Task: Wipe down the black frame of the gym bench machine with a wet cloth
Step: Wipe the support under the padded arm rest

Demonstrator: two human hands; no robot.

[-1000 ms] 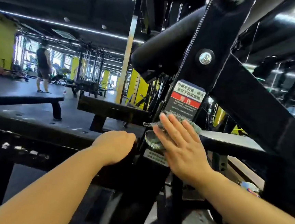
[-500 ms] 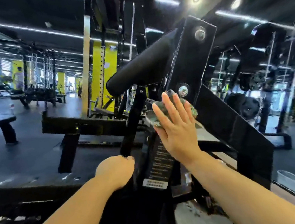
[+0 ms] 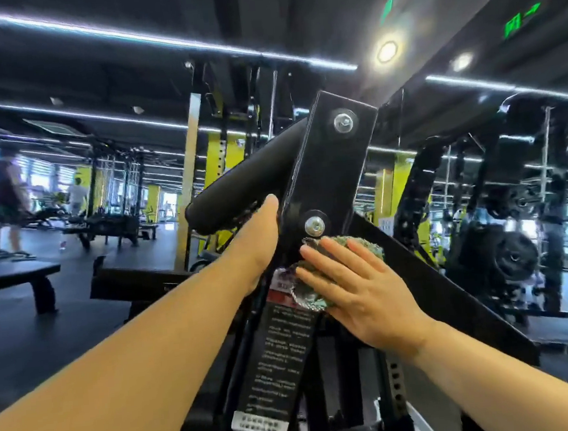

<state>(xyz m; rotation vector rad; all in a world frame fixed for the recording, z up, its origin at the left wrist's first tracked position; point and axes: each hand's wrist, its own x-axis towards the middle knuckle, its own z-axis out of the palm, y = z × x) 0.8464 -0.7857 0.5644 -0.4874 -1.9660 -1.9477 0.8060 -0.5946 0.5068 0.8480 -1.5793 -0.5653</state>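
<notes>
The black frame's upright post [image 3: 335, 166] rises in the middle, with two silver bolts and a long text label [image 3: 281, 353] lower down. A grey-green cloth [image 3: 366, 246] lies against the post just below the lower bolt [image 3: 315, 226]. My right hand [image 3: 354, 288] presses it flat, fingers straight and spread. My left hand [image 3: 255, 242] grips the post's left edge under the black padded roller [image 3: 239, 191]; its fingers are hidden behind the post. A diagonal brace [image 3: 460, 289] runs down to the right.
A flat black bench [image 3: 13, 273] stands at the left, and a person [image 3: 7, 205] stands farther back on the gym floor. Weight plates [image 3: 516, 253] and racks fill the right. Yellow pillars and other machines stand behind the post.
My left hand has risen from the lower frame to the post's edge under the roller. My right hand has slid the cloth down and right, below the lower bolt.
</notes>
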